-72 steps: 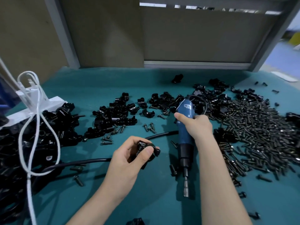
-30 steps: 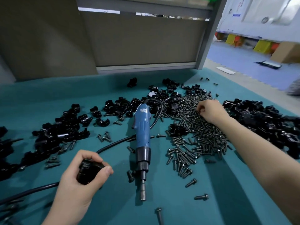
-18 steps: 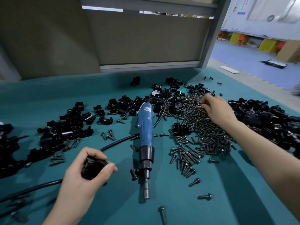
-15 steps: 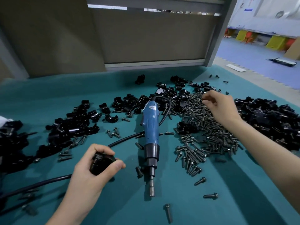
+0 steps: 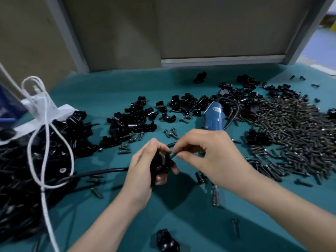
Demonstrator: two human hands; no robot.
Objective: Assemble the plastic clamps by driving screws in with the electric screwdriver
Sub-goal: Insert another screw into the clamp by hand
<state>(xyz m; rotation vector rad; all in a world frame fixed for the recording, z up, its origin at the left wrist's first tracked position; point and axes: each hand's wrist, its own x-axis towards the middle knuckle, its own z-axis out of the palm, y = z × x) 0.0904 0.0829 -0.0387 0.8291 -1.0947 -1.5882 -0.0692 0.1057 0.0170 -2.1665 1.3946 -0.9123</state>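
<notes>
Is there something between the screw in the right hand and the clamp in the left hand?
Nothing visible stands between them. The right hand pinches the screw, whose tip is at the clamp gripped by the left hand. The screw hole itself is hidden.

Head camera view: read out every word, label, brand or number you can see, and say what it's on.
Sticker on the blue electric screwdriver: dark print on pale ground, too blurred to read.
White patch among the far black clamp parts: too small to tell if it bears text.
No other text in view.
</notes>
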